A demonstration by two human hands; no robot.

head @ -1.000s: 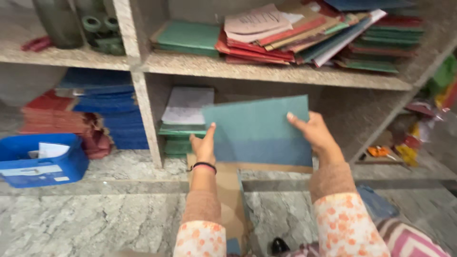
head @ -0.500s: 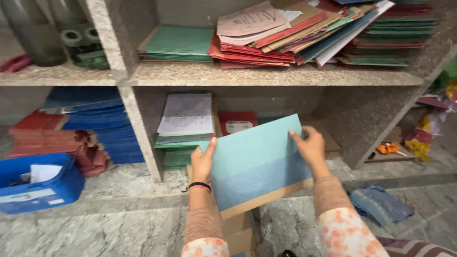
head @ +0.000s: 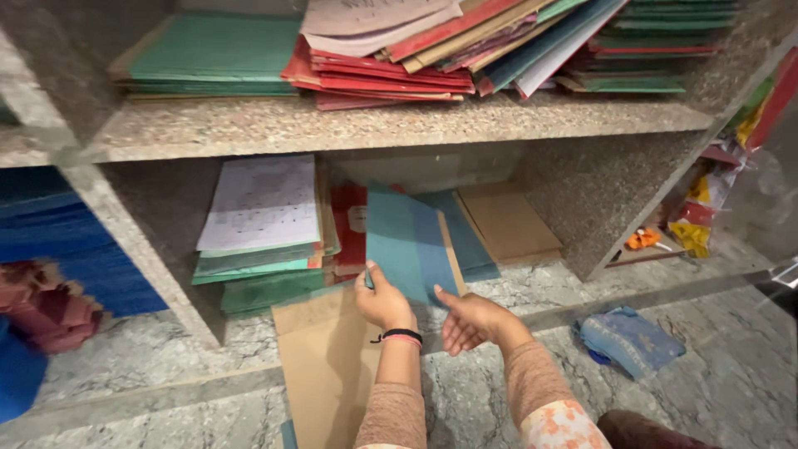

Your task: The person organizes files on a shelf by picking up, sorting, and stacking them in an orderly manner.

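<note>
Teal folder [head: 407, 241] now lies flat inside shelf [head: 391, 125].

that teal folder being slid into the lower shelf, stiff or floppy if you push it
Probably fairly stiff: the teal folder lies flat, unbent, under the left hand. Likely light, being thin. It may slide easily over the red folder beneath.

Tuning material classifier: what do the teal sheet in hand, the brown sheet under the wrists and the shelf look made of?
Teal sheet: likely matte card or stiff paper; it stays flat, with a tan edge showing. Left hand grips it; right hand is open at its corner. Brown sheet: plain cardboard, dull and uncoated. Shelf: speckled stone, probably granite or terrazzo, faintly polished.
</note>
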